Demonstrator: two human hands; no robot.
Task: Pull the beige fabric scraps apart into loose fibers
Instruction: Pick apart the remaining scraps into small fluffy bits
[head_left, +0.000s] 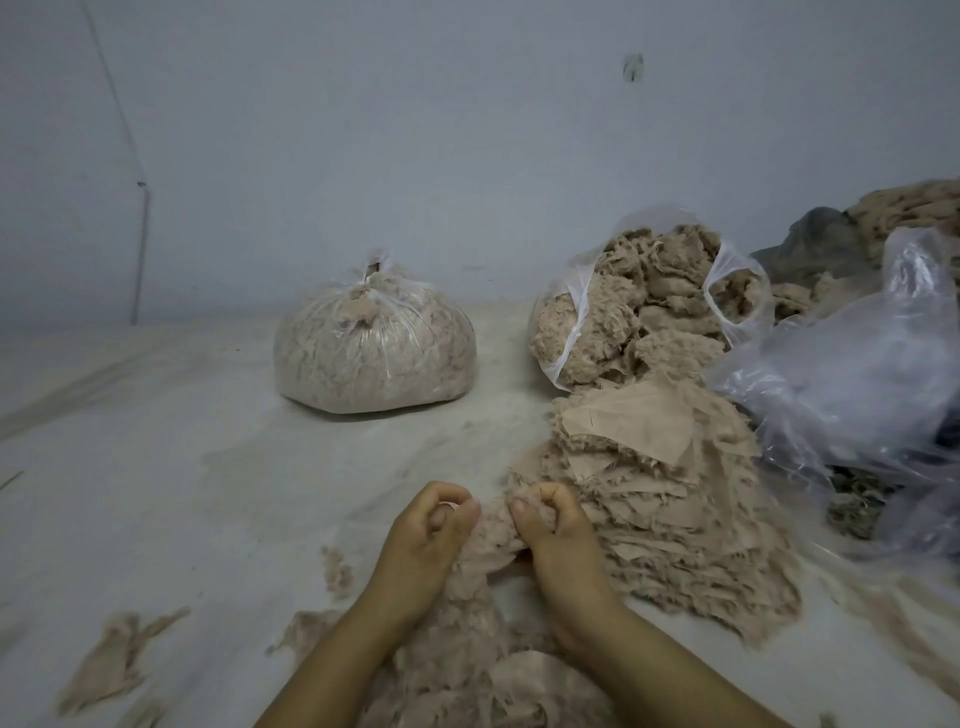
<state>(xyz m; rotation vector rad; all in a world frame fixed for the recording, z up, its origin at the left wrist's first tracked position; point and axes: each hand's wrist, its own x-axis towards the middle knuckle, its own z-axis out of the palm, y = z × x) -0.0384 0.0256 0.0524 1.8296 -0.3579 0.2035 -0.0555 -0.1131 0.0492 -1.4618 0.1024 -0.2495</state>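
Scrap (493, 535) pinched between my left hand (426, 535) and right hand (550, 530): beige, faintly pink. Stack of scraps (665, 493) beside my right hand: same pinkish beige, plain, no print. Loose fibers (467, 670) under my wrists: duller beige. Tied bag (374, 348): clear plastic, beige filling. Open bag (644, 306): clear white plastic, tan fluff. Floor sheet (182, 467): off-white. Wall (415, 130): pale grey-blue.

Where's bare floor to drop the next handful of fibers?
Free: the floor sheet left of the hands, in front of the tied bag. Crowded: right side, with the scrap stack, open bag and loose plastic.
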